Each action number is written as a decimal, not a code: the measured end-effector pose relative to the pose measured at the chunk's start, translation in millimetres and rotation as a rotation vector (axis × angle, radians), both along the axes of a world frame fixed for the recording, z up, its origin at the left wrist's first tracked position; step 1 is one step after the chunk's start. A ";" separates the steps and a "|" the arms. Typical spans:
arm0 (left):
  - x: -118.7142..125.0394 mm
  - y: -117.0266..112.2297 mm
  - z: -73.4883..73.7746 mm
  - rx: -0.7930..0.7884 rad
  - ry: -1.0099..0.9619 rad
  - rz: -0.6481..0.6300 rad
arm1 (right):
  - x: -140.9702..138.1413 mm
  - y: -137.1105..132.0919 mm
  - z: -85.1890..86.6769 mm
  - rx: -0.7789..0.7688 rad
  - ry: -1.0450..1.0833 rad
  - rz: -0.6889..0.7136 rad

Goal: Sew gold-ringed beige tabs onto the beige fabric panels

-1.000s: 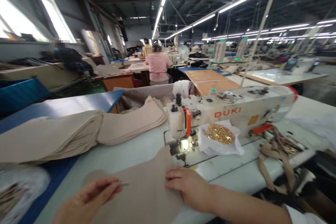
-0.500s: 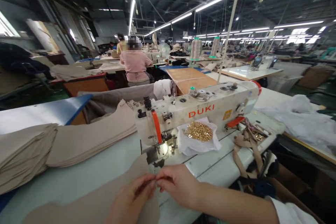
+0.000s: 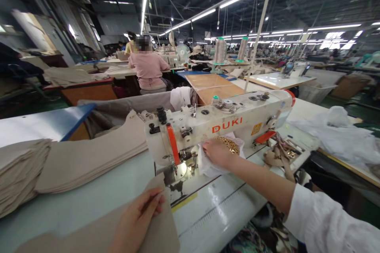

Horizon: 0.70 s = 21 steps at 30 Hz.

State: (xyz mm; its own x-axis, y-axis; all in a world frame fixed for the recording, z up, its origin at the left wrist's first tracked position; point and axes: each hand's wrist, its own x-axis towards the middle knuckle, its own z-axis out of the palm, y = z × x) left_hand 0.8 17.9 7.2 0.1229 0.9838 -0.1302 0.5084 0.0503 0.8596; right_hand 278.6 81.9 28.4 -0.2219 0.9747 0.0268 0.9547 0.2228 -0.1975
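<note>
Left hand [image 3: 138,219]: flat, fingers released, pressing on beige fabric piece [image 3: 168,225] near its upper edge.
Fabric piece: lying on worktop [image 3: 89,201], front left of needle area [image 3: 177,170], corner just short of it.
Right hand [image 3: 218,152]: reached under machine arm, fingers down on gold metal fittings [image 3: 230,145]; cannot tell if clenched on any.
Fittings: heaped on white cloth [image 3: 206,168], just right of needle area.
Sewing machine [image 3: 237,120]: cream, "DUKI" in red, lamp lit.
Left: stacks of beige cut pieces [image 3: 89,158].
Right: beige straps [image 3: 279,154] at worktop edge.
Behind: person in pink top [image 3: 147,69], seated, back turned.
</note>
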 end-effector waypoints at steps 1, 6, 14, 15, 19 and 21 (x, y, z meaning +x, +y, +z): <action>1.1 -0.5 0.7 -0.001 -0.001 0.002 | -2.6 1.9 0.0 -0.015 -0.014 0.005; 4.2 0.3 2.9 0.014 0.007 0.001 | -7.3 8.4 -0.1 -0.059 -0.042 -0.008; 7.4 0.2 7.8 0.011 -0.003 0.019 | -1.2 19.7 -6.1 -0.069 0.100 -0.060; 7.8 -0.1 8.1 0.015 -0.009 0.023 | 1.2 20.0 -7.1 -0.057 0.137 -0.067; 8.4 -0.6 7.7 0.041 -0.029 0.029 | 11.3 14.3 -12.3 0.027 0.335 -0.100; 7.8 -0.5 6.8 0.054 -0.035 0.026 | 14.3 6.9 -16.1 0.078 0.472 -0.108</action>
State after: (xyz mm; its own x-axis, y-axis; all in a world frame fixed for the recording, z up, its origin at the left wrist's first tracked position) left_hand 8.6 17.4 14.0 0.1010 0.9922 -0.0725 0.4769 0.0156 0.8788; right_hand 293.0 88.8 12.3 -0.0659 0.9826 0.1736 0.7837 0.1587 -0.6006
